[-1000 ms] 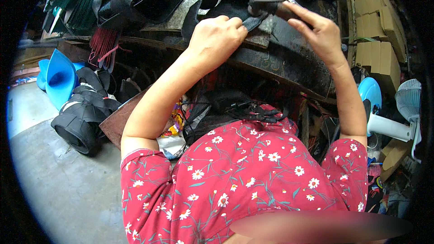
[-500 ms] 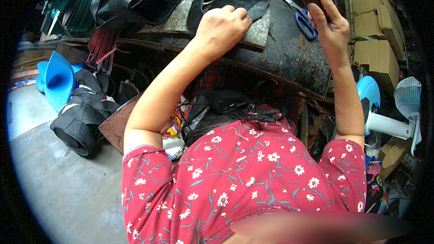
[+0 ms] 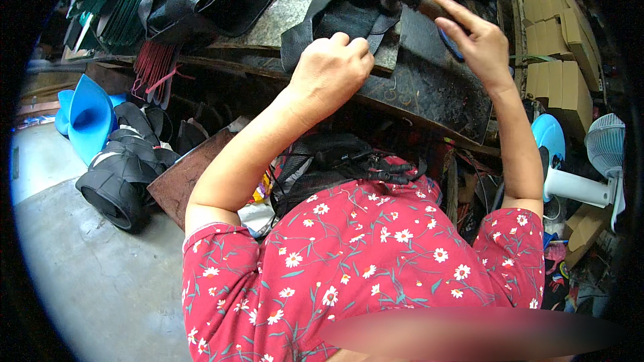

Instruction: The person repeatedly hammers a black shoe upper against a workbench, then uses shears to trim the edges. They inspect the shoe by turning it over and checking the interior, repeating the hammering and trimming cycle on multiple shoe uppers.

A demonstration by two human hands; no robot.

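Note:
Near the top middle, my left hand [image 3: 332,70] is closed, pressing the near edge of a black leather shoe upper [image 3: 305,35] on a grey stone slab [image 3: 295,3]. The upper is an open loop of straps with a dark inside. My right hand [image 3: 483,50] grips the dark handle of a hammer [image 3: 419,1]; its head is over the far right end of the upper. Whether the head touches the leather I cannot tell. Blue-handled scissors [image 3: 449,45] lie on the dark bench, mostly hidden behind the hammer and right hand.
More black leather uppers [image 3: 201,7] lie at the slab's left. Finished-looking black shoes [image 3: 121,184] and blue curved sheets [image 3: 87,117] sit on the grey floor. Tan boxes [image 3: 560,33] are stacked at right, above a white fan [image 3: 604,141]. The dark bench edge [image 3: 429,121] runs before me.
The hammer has come down and left from the upper right to over the upper, covering more of the scissors. The left hand has shifted slightly nearer me, along with the upper.

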